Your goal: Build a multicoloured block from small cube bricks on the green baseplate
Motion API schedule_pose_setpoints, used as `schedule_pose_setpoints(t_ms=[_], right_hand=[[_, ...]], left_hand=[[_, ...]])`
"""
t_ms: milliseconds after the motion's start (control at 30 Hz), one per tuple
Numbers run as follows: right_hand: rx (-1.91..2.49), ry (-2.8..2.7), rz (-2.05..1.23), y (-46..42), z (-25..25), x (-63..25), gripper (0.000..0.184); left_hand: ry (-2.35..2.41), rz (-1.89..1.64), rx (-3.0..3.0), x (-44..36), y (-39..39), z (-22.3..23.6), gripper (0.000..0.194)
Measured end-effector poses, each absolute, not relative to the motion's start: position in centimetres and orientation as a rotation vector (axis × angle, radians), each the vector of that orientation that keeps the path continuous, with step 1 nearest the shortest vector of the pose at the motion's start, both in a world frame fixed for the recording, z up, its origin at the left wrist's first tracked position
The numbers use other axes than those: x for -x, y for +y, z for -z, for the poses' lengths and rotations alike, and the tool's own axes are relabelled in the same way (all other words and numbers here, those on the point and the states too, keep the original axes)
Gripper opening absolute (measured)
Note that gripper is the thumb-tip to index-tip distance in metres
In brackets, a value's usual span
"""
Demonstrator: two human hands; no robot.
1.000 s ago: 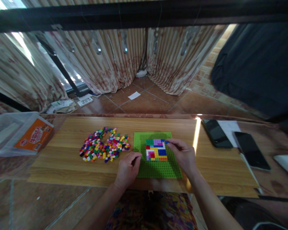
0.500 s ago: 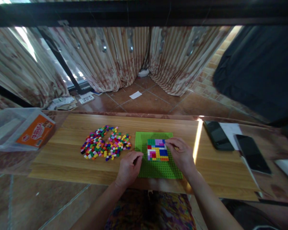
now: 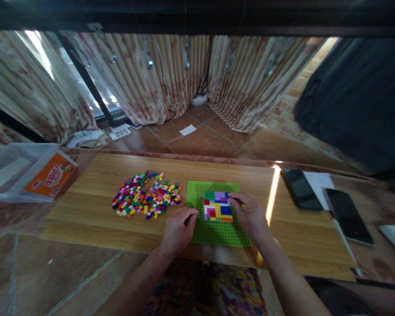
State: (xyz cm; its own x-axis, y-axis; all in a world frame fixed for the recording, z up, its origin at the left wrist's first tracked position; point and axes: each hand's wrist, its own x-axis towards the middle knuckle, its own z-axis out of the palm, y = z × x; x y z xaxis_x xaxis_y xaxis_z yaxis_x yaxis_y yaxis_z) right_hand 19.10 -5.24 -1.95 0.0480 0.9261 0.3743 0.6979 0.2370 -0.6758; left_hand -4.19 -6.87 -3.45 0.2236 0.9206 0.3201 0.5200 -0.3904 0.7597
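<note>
A green studded baseplate (image 3: 217, 235) lies on the wooden table (image 3: 85, 219) in front of me. A patch of small coloured bricks (image 3: 217, 207) covers its middle. My right hand (image 3: 250, 217) rests at the patch's right edge, its fingers pinched at the top right corner on what looks like a small blue brick. My left hand (image 3: 177, 230) lies curled on the baseplate's left edge, pressing it down. A loose pile of coloured bricks (image 3: 145, 199) is spread to the left of the baseplate.
A clear plastic box with an orange packet (image 3: 49, 175) stands at the table's far left. Two dark phones (image 3: 301, 188) (image 3: 347, 208) and a white sheet (image 3: 317, 182) lie to the right. Curtains and a tiled floor lie beyond the table's far edge.
The camera view has drifted slightly. My right hand's fingertips have closed in on the patch's top right corner. My left hand has stayed on the baseplate's edge.
</note>
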Motion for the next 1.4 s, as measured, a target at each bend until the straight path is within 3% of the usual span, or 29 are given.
schedule_pose_setpoints(t_ms=[367,600,767,1033,1233,1400], right_hand=[[1.455,-1.658,-0.29,-5.2,2.4,-18.7,0.015],[1.472,-1.954,-0.025,-5.7,2.9,-18.9,0.027],[1.581,-2.074,-0.086,-6.6,2.9,-19.2,0.037],[1.597,-1.545,-0.197,-9.2,1.6,-18.7,0.035],[1.676,-1.543,-0.262,-12.5,2.9,-17.7,0.032],[1.734,-1.522,-0.295,-13.8,4.2,-17.6,0.035]], left_hand=[[1.311,-1.061,-2.003,4.2,-6.9,3.5,0.014],[1.325,-1.051,-1.994,4.2,-7.0,3.6,0.015],[1.324,-1.054,-1.989,4.2,-6.9,3.7,0.015],[1.347,-1.127,-1.888,5.4,-7.5,3.0,0.014],[1.648,-1.232,-1.822,11.3,-6.9,3.0,0.016],[2.058,-1.023,-1.878,16.2,-3.5,2.1,0.017]])
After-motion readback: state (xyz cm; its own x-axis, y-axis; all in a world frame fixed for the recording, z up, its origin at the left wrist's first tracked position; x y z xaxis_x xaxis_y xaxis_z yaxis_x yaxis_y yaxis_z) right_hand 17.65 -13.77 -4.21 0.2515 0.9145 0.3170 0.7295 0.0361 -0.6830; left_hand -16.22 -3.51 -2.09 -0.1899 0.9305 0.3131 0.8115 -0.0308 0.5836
